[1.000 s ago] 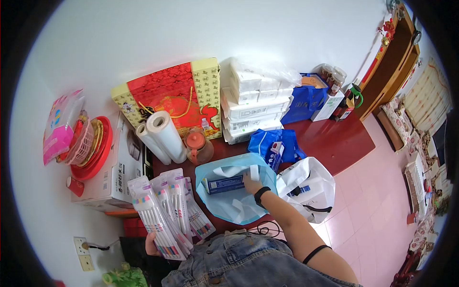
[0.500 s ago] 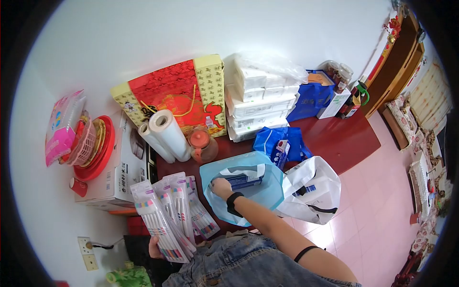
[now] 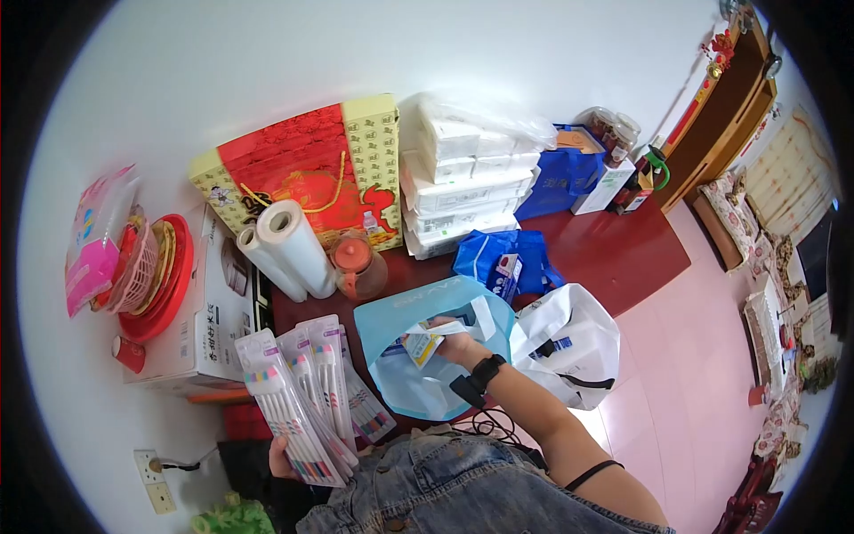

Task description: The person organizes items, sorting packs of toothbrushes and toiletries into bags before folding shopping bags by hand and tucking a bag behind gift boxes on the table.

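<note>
Inside the light-blue bag (image 3: pixel 396 311), a yellow-and-white pack (image 3: pixel 422 350) is now seen raised, apparently gripped by the partly curled right hand (image 3: pixel 455 345); blister packs (image 3: pixel 289 414) are still clasped in the left hand (image 3: pixel 280 457).

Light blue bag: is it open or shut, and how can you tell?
Open. The light blue bag has a gaping mouth, and the right hand reaches inside.

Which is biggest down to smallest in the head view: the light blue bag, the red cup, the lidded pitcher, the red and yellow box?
Unsure for first: red and yellow box and light blue bag, since the bag is nearer.
Then lidded pitcher.
Smallest: red cup.
</note>
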The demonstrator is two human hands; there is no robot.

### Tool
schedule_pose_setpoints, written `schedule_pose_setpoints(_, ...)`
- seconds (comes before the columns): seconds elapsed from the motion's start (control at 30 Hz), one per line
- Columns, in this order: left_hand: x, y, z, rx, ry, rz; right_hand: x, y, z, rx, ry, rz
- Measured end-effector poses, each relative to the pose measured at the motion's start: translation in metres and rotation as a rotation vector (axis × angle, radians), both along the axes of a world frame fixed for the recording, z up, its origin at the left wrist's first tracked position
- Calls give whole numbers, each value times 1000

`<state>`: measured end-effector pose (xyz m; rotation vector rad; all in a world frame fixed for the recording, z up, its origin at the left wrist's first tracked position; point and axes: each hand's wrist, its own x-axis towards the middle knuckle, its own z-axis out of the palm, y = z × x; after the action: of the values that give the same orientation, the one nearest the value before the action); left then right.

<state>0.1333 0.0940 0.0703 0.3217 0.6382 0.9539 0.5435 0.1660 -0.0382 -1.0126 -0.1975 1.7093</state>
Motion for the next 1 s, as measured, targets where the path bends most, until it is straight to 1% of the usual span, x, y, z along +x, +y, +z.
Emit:
schedule_pose_setpoints(0.07, 11, 4, 9, 2, -14, -28, 4, -10, 19, 158, 228, 186)
schedule_pose_setpoints(0.1, 24, 5, 28, 15, -26, -50, 2, -14, 33, 160, 226, 178)
schedule_pose_setpoints(0.13, 32, 5, 38, 29, -38, -71, -1, -19, 50, 134, 109, 184)
schedule_pose_setpoints(0.17, 29, 6, 31, 30, -38, -77, -4, -23, 61, 108, -7, 191)
schedule_pose_setpoints(0.2, 23, 9, 18, 62, -20, -87, -5, -27, 67, 109, -8, 186)
schedule_pose_setpoints(0.3, 15, 16, 6, 110, 1, -137, -9, -36, 74, 209, -246, 241)
schedule_pose_setpoints(0.33, 15, 17, 6, 124, 3, -175, -8, -39, 77, 211, -248, 237)
schedule_pose_setpoints(0.4, 21, 15, 9, 97, -17, -157, -6, -47, 86, 165, -448, 282)
schedule_pose_setpoints(0.43, 25, 14, 14, 69, -35, -135, -4, -47, 76, 199, -501, 315)
schedule_pose_setpoints(0.47, 28, 14, 20, 71, -36, -137, -5, -50, 74, 200, -503, 313)
schedule_pose_setpoints(0.53, 33, 15, 32, 77, -34, -182, -10, -55, 83, 225, -480, 198)
schedule_pose_setpoints(0.6, 34, 17, 33, 108, -39, -201, -12, -57, 89, 223, -506, 184)
schedule_pose_setpoints(0.67, 36, 20, 38, 139, -44, -220, -13, -59, 91, 264, -477, 111)
schedule_pose_setpoints(0.73, 38, 23, 49, 141, 32, -309, -14, -61, 102, 259, -487, 119)
schedule_pose_setpoints(0.87, 28, 24, 22, 186, 24, -263, -14, -61, 102, 234, -549, 123)
schedule_pose_setpoints(0.93, 34, 23, 21, 184, -12, -152, -15, -60, 99, 268, -528, 102)
schedule_pose_setpoints(1.0, 33, 22, 24, 176, -6, -177, -15, -59, 96, 302, -507, 80)
